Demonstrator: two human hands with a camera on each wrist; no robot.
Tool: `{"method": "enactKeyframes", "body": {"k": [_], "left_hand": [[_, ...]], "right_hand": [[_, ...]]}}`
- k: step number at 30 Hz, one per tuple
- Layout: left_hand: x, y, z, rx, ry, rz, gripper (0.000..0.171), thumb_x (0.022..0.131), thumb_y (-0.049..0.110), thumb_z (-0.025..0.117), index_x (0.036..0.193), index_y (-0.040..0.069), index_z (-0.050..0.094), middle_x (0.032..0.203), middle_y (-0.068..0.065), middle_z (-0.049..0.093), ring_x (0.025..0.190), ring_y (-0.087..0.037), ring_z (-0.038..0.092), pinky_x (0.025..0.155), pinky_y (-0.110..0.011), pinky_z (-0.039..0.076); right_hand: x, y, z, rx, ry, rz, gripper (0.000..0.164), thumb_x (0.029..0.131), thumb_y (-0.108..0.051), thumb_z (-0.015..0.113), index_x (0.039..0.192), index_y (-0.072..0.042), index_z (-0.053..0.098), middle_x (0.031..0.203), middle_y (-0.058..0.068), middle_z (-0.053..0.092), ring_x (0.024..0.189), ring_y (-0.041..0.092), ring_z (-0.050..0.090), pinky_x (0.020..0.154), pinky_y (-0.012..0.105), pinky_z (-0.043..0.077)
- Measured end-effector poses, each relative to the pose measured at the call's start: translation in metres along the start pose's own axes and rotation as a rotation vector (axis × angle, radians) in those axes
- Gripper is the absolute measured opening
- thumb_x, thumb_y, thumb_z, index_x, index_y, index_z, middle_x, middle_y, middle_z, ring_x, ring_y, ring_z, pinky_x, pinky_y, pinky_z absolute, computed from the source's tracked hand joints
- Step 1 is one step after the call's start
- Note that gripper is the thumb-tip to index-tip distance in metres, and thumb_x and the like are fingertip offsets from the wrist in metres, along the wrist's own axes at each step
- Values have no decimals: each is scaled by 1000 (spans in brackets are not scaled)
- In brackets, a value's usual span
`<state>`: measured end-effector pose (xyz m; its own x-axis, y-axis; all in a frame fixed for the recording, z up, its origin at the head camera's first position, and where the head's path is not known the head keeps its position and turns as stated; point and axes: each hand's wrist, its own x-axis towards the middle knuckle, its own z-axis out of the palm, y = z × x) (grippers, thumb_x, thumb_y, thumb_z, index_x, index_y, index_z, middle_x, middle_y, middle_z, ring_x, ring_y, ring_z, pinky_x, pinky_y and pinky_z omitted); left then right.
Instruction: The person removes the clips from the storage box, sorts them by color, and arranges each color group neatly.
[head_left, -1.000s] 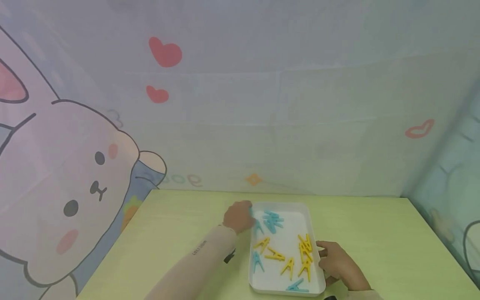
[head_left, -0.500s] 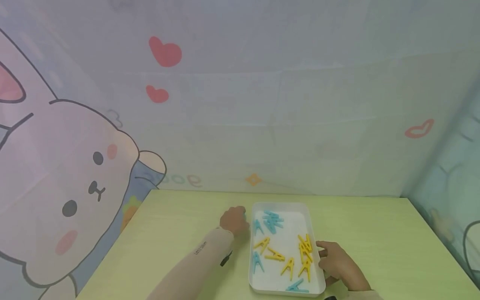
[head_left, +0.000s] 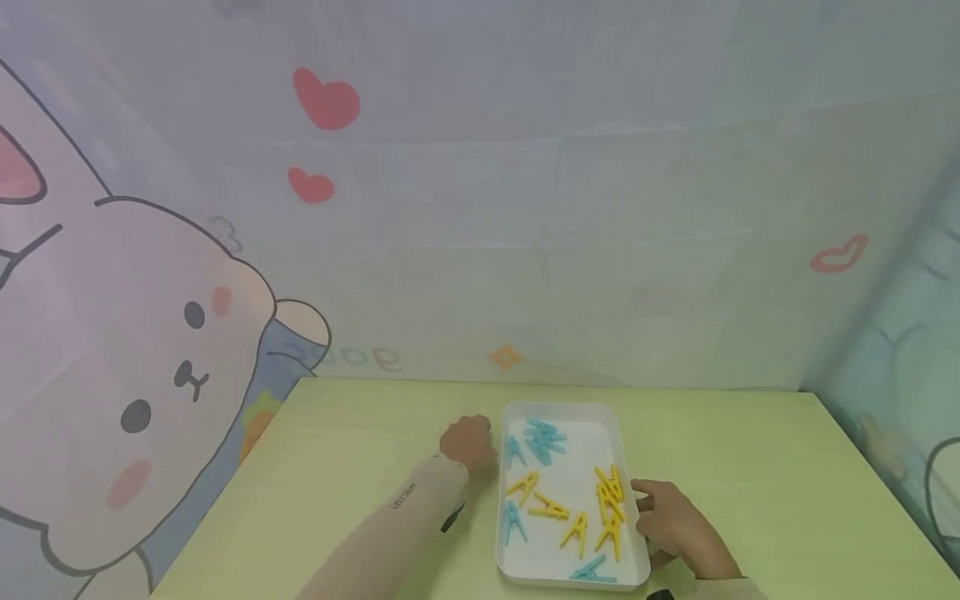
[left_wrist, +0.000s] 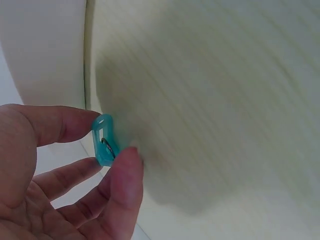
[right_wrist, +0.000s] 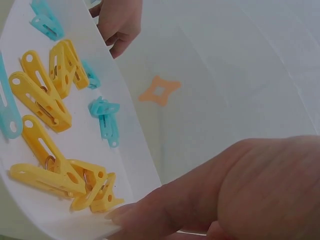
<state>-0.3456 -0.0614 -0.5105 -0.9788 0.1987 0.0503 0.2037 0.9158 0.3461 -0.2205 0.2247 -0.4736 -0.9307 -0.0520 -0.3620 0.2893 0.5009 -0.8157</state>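
My left hand (head_left: 468, 443) is just left of the white tray (head_left: 579, 473), low over the table. Between its thumb and fingertips it pinches a teal clothespin (left_wrist: 103, 142), seen nearly end-on in the left wrist view and hidden behind the hand in the head view. The right hand (head_left: 678, 527) grips the tray's right wall, its thumb at the rim in the right wrist view. Several yellow clothespins (right_wrist: 45, 107) lie inside the tray, mostly in its middle and right side. Teal clothespins (head_left: 543, 442) are bunched at the far left, with others along the left wall and near end.
A pale green table (head_left: 360, 467) bears the tray. Behind it hangs a cloth backdrop (head_left: 525, 208) printed with hearts and a rabbit. The table's far edge runs close behind the tray.
My left hand has moved left and slightly down from over the tray's left rim to the table beside it, bringing the teal clothespin along. The right hand keeps its place on the tray.
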Motion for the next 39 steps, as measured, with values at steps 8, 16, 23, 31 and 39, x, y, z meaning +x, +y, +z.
{"method": "enactKeyframes", "body": {"k": [8,16,23,31,39], "left_hand": [[1,-4,8,25,29,6,12,74,9,66,86,7,65,71,-3,59,55,-18,50,49,-35,45],[-2,-1,0,18,91,7,20,75,16,65,91,6,63,74,-5,58,54,-20,51,46,-37,43],[-7,19,-21,-10,123,39,55,76,19,61,129,6,59,107,-14,65,67,-27,58,53,-43,48],[-18,43,-35,10,110,185,59,81,22,64,138,9,55,116,-12,62,80,-25,59,55,-37,47],[-30,65,-38,109,30,432,54,85,26,70,137,17,58,120,-4,59,100,-23,58,77,-42,49]], "right_hand": [[0,2,1,4,-3,5,66,82,16,51,144,17,30,126,40,50,84,30,68,55,42,57],[0,1,1,-10,-2,1,66,82,15,53,144,17,30,126,39,51,86,30,67,55,42,57],[-1,-1,0,-12,-2,-9,65,83,16,52,144,17,29,127,40,50,89,34,67,55,42,57],[-3,-3,0,-10,-1,-11,65,83,16,51,144,17,29,126,40,50,90,35,67,55,42,57],[-1,-1,2,-34,6,-21,65,83,15,51,144,17,30,126,39,51,91,36,66,54,42,57]]}}
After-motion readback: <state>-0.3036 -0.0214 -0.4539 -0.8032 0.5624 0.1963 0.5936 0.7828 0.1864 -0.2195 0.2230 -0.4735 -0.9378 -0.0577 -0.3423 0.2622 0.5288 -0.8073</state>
